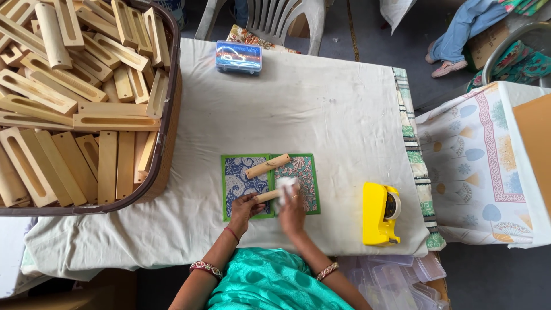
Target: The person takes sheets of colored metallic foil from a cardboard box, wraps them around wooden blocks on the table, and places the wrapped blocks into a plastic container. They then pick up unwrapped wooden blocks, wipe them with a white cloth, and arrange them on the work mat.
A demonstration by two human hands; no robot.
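My left hand grips one end of a short wooden stick above a patterned card with a green border. My right hand presses a small white cloth against the stick's other end. A second, similar wooden piece lies slanted across the two patterned cards, the right one partly under my right hand. Both cards lie side by side on the white tablecloth.
A large basket full of several slotted wooden blocks fills the left. A yellow tape dispenser stands at the right front. A clear plastic box sits at the far edge by a plastic chair. Another cloth-covered table stands at the right.
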